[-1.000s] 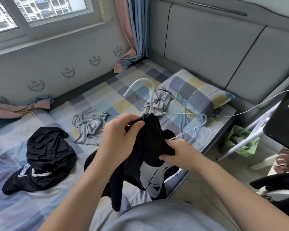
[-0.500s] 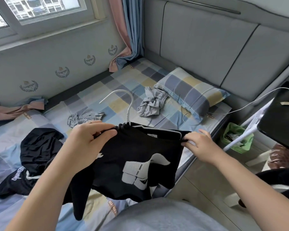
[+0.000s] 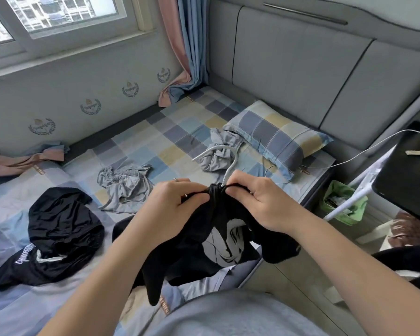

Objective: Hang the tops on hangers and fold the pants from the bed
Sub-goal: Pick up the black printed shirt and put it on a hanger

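Showing the head view: the left hand (image 3: 175,209) and the right hand (image 3: 264,202) meet above the near edge of the bed (image 3: 175,132), each with fingers curled and pinching the bunched collar of a black top (image 3: 218,241). The top hangs below both hands, its white print showing between the wrists and one dark sleeve trailing toward the viewer. A white hanger (image 3: 226,161) rises from the collar just beyond the right hand's fingertips. Only its hook and neck show, the rest being hidden inside the cloth.

Half a second earlier the hands stood well apart and the top was stretched flat between them along the hanger. Now they are drawn together and the cloth is gathered into folds at the hook.

On the bed, beyond the hands, a crumpled grey garment (image 3: 218,154) lies just beside the pillow (image 3: 277,134). A second grey garment (image 3: 124,187) lies left of it, and a black garment with white lettering (image 3: 58,229) lies far left, all apart from the hands.

A green bin (image 3: 335,190) stands on the floor beside the bed, near the edge of a black counter (image 3: 407,185). Pale scraps lie in it, too small to identify.
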`<state>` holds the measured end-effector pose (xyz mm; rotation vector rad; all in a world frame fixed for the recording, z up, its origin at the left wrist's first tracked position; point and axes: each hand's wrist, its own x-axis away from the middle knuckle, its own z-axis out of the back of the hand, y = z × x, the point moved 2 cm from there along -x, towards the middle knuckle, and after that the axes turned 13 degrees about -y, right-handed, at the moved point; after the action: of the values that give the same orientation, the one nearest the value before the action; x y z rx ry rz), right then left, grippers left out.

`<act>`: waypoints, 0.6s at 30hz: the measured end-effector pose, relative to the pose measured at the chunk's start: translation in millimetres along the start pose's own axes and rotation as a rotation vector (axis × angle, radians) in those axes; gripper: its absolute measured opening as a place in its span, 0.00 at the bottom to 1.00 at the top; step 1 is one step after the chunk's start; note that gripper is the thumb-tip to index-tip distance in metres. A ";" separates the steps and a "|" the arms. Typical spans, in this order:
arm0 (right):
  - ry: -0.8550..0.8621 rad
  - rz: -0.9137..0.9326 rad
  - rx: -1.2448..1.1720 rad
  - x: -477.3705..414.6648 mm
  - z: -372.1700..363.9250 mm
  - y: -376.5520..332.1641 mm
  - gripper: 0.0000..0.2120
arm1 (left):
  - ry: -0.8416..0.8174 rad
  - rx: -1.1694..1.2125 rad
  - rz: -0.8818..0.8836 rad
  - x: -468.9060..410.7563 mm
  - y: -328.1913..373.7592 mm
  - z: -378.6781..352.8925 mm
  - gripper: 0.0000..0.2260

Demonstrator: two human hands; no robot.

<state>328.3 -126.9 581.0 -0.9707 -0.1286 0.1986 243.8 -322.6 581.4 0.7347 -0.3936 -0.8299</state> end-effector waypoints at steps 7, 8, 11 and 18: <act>0.137 -0.076 -0.110 22.5 39.2 17.6 0.07 | 0.033 0.006 0.019 7.1 -26.4 35.4 0.08; 0.146 -0.080 -0.112 26.9 44.9 19.7 0.07 | 0.043 0.015 0.024 9.1 -30.3 38.6 0.08; 0.101 -0.105 -0.068 35.8 50.4 22.6 0.14 | 0.045 0.015 0.020 10.2 -35.8 37.7 0.08; 0.089 -0.106 -0.051 44.4 46.1 17.6 0.13 | 0.054 -0.014 -0.017 9.7 -41.1 25.7 0.09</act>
<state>360.6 -70.2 593.0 -1.0193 -0.1035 0.0545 213.5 -359.8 569.9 0.7471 -0.3336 -0.8261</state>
